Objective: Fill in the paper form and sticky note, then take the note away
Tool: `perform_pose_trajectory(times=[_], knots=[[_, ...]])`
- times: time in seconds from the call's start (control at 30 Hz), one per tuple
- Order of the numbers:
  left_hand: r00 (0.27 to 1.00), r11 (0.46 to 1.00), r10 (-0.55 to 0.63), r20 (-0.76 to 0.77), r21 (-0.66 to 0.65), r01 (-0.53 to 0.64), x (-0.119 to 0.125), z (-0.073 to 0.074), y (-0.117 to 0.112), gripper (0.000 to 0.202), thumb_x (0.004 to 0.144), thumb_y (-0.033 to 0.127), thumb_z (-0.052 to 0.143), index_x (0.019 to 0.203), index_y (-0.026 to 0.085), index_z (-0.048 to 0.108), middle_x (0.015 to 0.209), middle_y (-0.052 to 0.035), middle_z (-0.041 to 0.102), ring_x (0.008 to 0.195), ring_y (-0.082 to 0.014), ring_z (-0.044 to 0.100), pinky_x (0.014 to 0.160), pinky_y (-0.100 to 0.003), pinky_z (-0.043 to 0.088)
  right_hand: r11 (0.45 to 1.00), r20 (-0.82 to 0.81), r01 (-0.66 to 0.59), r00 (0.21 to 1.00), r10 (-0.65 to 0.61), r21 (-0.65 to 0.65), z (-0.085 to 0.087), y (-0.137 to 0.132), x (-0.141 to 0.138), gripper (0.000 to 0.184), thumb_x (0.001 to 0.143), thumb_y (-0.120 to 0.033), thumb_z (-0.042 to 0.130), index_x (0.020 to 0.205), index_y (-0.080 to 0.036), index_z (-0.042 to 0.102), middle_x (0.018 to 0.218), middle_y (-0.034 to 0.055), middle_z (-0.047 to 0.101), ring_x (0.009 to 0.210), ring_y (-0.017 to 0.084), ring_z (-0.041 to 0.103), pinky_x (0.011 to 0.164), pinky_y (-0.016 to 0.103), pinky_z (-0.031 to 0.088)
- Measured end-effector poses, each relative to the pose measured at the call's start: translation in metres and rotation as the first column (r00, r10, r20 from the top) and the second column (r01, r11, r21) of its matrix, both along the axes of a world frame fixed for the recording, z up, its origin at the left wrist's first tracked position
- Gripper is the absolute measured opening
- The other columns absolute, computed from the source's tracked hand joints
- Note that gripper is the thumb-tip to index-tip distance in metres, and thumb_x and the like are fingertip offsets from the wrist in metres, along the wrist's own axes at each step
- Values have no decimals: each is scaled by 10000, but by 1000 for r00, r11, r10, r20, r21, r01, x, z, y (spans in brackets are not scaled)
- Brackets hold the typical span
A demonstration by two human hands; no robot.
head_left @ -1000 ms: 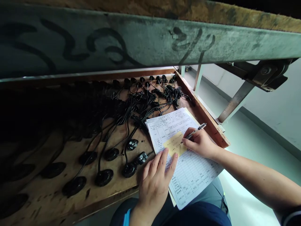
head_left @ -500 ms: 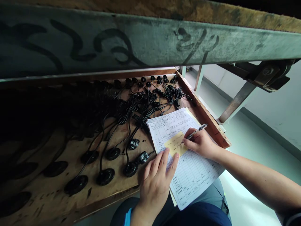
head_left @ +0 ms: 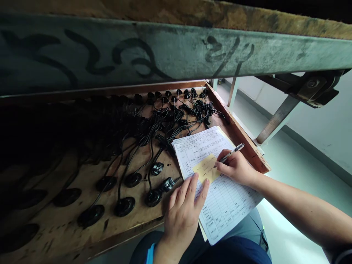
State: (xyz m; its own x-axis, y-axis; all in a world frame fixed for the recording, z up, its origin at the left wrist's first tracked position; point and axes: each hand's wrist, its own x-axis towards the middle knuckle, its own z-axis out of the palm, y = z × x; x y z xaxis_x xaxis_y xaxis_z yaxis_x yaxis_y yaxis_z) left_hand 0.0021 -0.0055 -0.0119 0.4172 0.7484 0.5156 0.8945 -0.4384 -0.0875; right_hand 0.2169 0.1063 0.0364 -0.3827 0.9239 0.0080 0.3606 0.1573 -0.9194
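My right hand (head_left: pixel 236 168) grips a pen (head_left: pixel 230 153) whose tip rests on a yellow sticky note (head_left: pixel 205 168). The note lies on a printed white form (head_left: pixel 225 198) that hangs over the near right corner of a wooden tray (head_left: pixel 82 234). My left hand (head_left: pixel 183 209) lies flat with its fingers spread, pressing the form's left edge just below the note. It holds nothing.
Several black round parts with black cords (head_left: pixel 154 146) cover the tray, tangled toward the back. A worn green metal beam (head_left: pixel 176 51) with black marker writing runs overhead. The tray's wooden right rim (head_left: pixel 239 135) borders a pale floor (head_left: pixel 288 172); a metal leg (head_left: pixel 276 119) slants there.
The camera has shifted slightly, so the scene sits a little to the right. Both hands keep their places on the form, and the pen stays on the note.
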Motion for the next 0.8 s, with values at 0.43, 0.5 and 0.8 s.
perform_pose_trajectory(times=[0.43, 0.5, 0.8], knots=[[1000, 1000, 1, 10, -3, -1, -1, -2, 0, 492, 999, 75, 456, 1429, 257, 609, 1467, -147, 607, 1276, -312, 603, 987, -446, 436, 996, -72, 86, 994, -87, -19, -1, 1, 1, 85, 826, -235, 643, 788, -173, 598, 573, -24, 573, 511, 113, 534, 490, 238, 402], [1000, 1000, 1, 17, -2, -1, -1, -3, 0, 492, 996, 66, 461, 1425, 254, 613, 1472, -153, 601, 1279, -316, 602, 981, -444, 439, 996, -67, 75, 995, -77, -38, 0, 3, 4, 99, 850, -252, 644, 812, -175, 596, 567, -20, 588, 514, 124, 563, 501, 243, 424], [1000, 999, 6, -6, 37, -5, 0, -3, 0, 498, 982, 19, 468, 1420, 207, 610, 1480, -194, 581, 1262, -335, 611, 946, -441, 450, 999, -34, 38, 999, -38, -2, 5, 4, 19, 155, 882, -294, 635, 793, -173, 596, 681, 10, 629, 548, 119, 583, 541, 260, 465]])
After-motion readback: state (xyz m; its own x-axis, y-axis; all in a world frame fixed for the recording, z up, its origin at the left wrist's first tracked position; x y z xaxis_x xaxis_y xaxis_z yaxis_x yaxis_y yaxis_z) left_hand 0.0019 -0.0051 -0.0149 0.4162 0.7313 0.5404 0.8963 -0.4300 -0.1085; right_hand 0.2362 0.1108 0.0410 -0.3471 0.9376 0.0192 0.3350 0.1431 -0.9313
